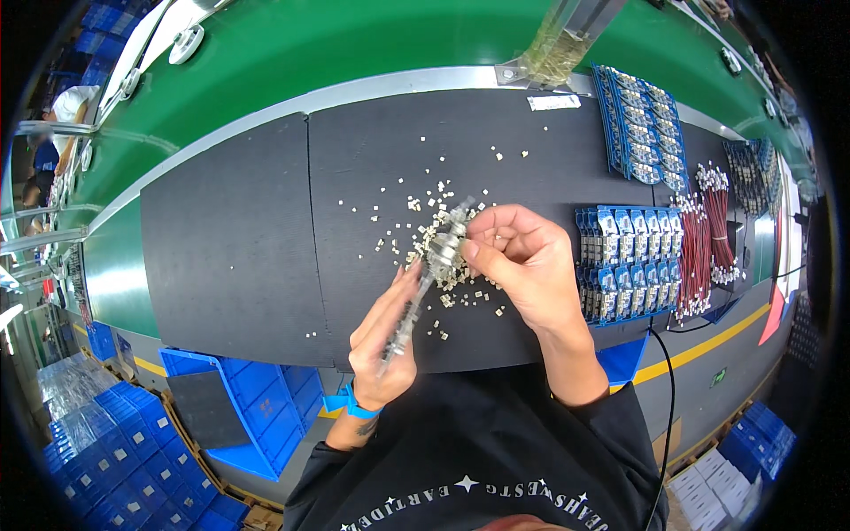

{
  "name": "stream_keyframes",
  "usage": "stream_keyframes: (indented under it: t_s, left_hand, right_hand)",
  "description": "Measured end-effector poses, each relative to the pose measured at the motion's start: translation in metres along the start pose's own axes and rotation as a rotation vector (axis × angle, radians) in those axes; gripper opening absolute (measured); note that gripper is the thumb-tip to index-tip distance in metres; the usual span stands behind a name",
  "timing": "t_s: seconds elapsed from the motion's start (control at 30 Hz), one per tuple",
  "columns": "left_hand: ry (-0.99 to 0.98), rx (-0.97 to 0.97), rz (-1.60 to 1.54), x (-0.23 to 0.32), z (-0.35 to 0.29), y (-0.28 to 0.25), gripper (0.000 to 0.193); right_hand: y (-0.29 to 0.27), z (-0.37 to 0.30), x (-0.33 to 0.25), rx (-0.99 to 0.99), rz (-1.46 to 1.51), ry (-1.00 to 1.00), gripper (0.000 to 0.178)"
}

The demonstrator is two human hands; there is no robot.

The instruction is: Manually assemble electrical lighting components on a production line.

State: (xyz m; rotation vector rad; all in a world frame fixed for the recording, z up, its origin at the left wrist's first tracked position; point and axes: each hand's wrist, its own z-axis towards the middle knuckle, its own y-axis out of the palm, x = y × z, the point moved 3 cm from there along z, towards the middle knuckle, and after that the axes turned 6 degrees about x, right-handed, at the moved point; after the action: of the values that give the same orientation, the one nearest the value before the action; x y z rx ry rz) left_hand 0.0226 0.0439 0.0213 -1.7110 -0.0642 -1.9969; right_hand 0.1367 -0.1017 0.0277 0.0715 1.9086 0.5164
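Observation:
My left hand [386, 343] grips a circuit board panel [414, 310] that is tilted up on edge and seen from its narrow side, with components along its face. Close to the far end of that panel, my right hand [524, 257] has its thumb and forefinger pinched together. Whatever lies between those fingertips is hidden or too small to name. Beneath both hands, many small cream-white connectors [414, 204] lie scattered over the black mat [239, 230], thickest under the panel.
Right of my hands stand rows of blue circuit boards [629, 265], with another stack [642, 124] behind. Beside them lie bundles of red wires [693, 257] with white plugs. A clear-sided post [567, 44] rises at the far edge. Blue bins [257, 411] sit below the near edge.

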Motion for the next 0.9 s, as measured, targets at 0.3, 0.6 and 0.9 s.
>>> stream_keyframes:
  t_s: [0.3, 0.6, 0.9]
  left_hand:
    - [-0.105, 0.108, -0.06, -0.011, -0.01, -0.003, 0.034]
    - [0.038, 0.033, 0.032, 0.002, 0.0, -0.001, 0.031]
    - [0.024, 0.073, 0.064, -0.003, -0.004, -0.001, 0.032]
  right_hand:
    - [-0.003, 0.004, 0.016, 0.032, -0.152, -0.13, 0.028]
    - [0.014, -0.002, 0.0, 0.049, 0.023, -0.186, 0.026]
    - [0.014, 0.004, 0.002, 0.046, 0.087, -0.101, 0.024]
